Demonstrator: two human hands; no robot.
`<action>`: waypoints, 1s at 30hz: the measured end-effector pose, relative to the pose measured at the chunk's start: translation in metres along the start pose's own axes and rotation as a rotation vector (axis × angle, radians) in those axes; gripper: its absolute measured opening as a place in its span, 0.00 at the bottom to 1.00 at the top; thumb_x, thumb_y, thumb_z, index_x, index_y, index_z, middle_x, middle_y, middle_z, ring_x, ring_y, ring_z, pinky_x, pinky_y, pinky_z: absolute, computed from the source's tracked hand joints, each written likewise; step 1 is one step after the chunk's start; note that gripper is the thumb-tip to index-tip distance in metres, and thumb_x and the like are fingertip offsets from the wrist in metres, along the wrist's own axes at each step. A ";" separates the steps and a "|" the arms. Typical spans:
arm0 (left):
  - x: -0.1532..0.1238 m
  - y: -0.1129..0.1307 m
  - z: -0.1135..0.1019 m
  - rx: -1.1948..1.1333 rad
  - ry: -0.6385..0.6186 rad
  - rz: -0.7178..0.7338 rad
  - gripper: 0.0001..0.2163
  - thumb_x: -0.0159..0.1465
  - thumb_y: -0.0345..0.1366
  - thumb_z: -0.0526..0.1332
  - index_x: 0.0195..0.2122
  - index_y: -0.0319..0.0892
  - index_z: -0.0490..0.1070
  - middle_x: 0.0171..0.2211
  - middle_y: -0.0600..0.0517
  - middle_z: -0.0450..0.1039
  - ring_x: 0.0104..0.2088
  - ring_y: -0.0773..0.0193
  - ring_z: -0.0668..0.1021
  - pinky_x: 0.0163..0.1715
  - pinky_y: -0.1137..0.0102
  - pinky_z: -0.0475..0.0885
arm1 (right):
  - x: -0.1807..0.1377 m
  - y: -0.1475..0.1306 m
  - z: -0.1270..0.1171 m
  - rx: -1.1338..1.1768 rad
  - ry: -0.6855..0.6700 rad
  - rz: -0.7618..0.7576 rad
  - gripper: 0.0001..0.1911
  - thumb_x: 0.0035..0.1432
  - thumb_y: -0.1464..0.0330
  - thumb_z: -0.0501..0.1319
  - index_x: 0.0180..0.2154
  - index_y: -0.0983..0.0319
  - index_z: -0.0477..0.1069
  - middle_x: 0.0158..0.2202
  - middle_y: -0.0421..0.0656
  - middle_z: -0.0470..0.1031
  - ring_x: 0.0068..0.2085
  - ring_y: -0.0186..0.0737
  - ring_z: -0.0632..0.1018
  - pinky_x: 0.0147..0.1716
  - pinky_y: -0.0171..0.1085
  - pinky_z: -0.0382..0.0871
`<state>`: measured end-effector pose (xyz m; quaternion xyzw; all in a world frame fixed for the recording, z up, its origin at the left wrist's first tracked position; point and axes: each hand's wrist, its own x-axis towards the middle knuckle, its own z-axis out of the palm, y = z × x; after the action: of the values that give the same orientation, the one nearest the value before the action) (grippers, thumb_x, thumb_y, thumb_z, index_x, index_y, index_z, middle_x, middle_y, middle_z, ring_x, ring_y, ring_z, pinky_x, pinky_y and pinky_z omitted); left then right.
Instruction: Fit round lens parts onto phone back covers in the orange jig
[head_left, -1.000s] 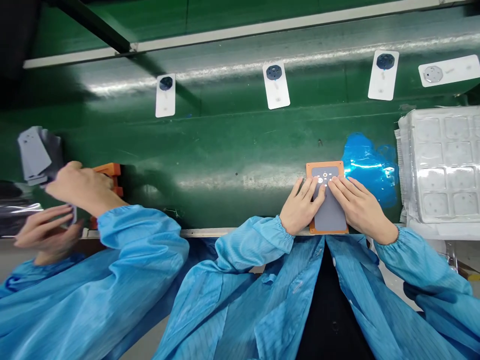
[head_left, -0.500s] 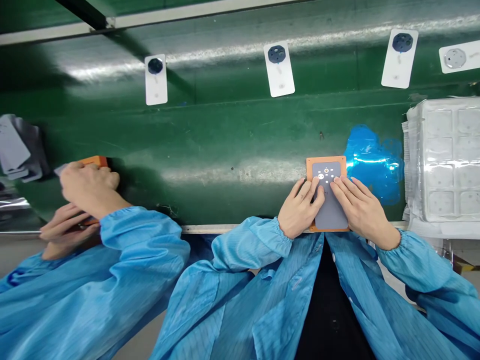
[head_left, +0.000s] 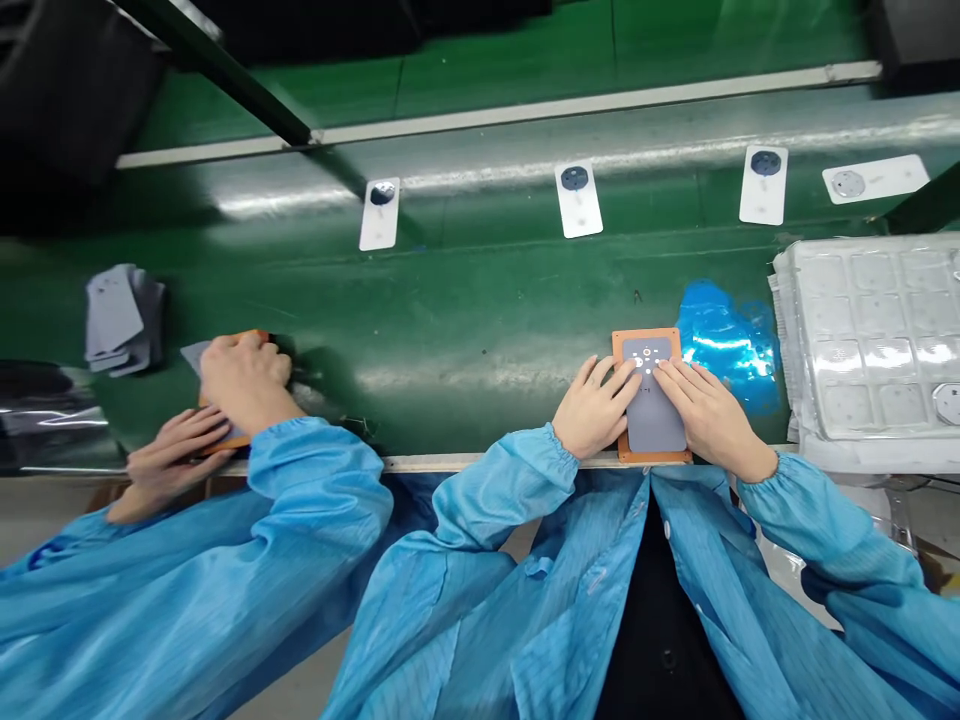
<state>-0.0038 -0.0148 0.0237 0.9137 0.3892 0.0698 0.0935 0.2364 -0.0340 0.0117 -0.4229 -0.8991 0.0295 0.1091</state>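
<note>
A grey phone-back-shaped panel [head_left: 655, 418] with several small holes near its top lies in an orange fixture [head_left: 651, 457] at the bench's front edge. My left hand [head_left: 596, 408] rests on the left side, its outstretched fingertips touching the panel beside the holes. From the right, my right hand [head_left: 705, 412] lays its straight fingers over the panel's upper right edge. Both hands are open, pressing from above rather than wrapped round anything. Crumpled shiny blue film [head_left: 727, 345] lies just right of the fixture.
White panels [head_left: 580, 212] with dark round discs lie along the back of the green bench [head_left: 450, 330]. Clear compartment trays [head_left: 862, 330] are stacked at right. At left, a co-worker's hands [head_left: 244, 385] work over another orange fixture, near a pile of grey panels [head_left: 120, 315].
The camera view has tilted up, showing more of the bench's back. My left fingers have straightened slightly and shifted off the holes; my right hand stays on the panel.
</note>
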 end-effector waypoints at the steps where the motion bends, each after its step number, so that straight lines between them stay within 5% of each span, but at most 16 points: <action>1: -0.001 -0.002 -0.001 -0.014 -0.011 0.000 0.24 0.67 0.33 0.59 0.64 0.36 0.67 0.67 0.39 0.65 0.65 0.40 0.66 0.66 0.42 0.62 | 0.001 0.000 -0.001 -0.006 0.000 -0.004 0.29 0.65 0.78 0.49 0.66 0.73 0.62 0.67 0.57 0.67 0.67 0.56 0.68 0.65 0.56 0.66; 6: 0.004 -0.030 -0.014 -0.329 -0.103 0.132 0.31 0.65 0.40 0.65 0.69 0.43 0.60 0.70 0.40 0.60 0.71 0.45 0.60 0.66 0.48 0.64 | 0.001 -0.002 -0.003 -0.007 -0.002 -0.006 0.28 0.66 0.78 0.49 0.66 0.74 0.62 0.67 0.58 0.66 0.68 0.58 0.67 0.64 0.58 0.66; 9: 0.033 -0.049 -0.018 -0.465 -0.017 0.021 0.26 0.71 0.42 0.57 0.69 0.43 0.60 0.66 0.41 0.66 0.66 0.52 0.67 0.65 0.54 0.66 | 0.001 -0.002 -0.003 0.000 -0.016 -0.011 0.29 0.66 0.78 0.49 0.67 0.75 0.60 0.67 0.59 0.65 0.68 0.59 0.66 0.64 0.59 0.66; 12: 0.073 -0.060 -0.012 -0.400 -0.062 -0.160 0.20 0.71 0.45 0.57 0.58 0.38 0.72 0.52 0.41 0.77 0.53 0.51 0.76 0.57 0.56 0.70 | 0.001 -0.002 -0.004 0.009 -0.020 -0.006 0.30 0.66 0.78 0.50 0.68 0.73 0.58 0.67 0.59 0.65 0.68 0.59 0.66 0.64 0.59 0.66; 16: 0.108 -0.066 -0.004 -0.457 -0.227 -0.223 0.15 0.64 0.47 0.66 0.43 0.40 0.79 0.39 0.47 0.80 0.40 0.57 0.77 0.43 0.65 0.70 | 0.001 -0.005 -0.006 0.018 -0.017 0.003 0.30 0.67 0.78 0.48 0.69 0.72 0.57 0.67 0.59 0.65 0.68 0.58 0.67 0.64 0.58 0.66; 24: 0.131 -0.070 -0.013 -0.625 -0.417 -0.385 0.10 0.52 0.39 0.75 0.30 0.40 0.78 0.27 0.55 0.76 0.28 0.66 0.73 0.30 0.70 0.64 | 0.001 -0.005 -0.009 0.060 -0.059 0.009 0.33 0.67 0.78 0.49 0.72 0.70 0.50 0.69 0.59 0.62 0.71 0.58 0.62 0.67 0.59 0.62; 30: 0.130 -0.073 -0.009 -0.703 -0.385 -0.404 0.11 0.53 0.40 0.74 0.31 0.40 0.78 0.28 0.55 0.76 0.29 0.66 0.73 0.30 0.70 0.65 | 0.003 -0.002 -0.011 0.037 -0.084 -0.015 0.32 0.66 0.78 0.50 0.70 0.73 0.53 0.69 0.59 0.62 0.71 0.59 0.62 0.68 0.58 0.60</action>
<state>0.0330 0.1299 0.0228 0.7284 0.4881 0.0070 0.4808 0.2349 -0.0333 0.0233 -0.4126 -0.9053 0.0630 0.0790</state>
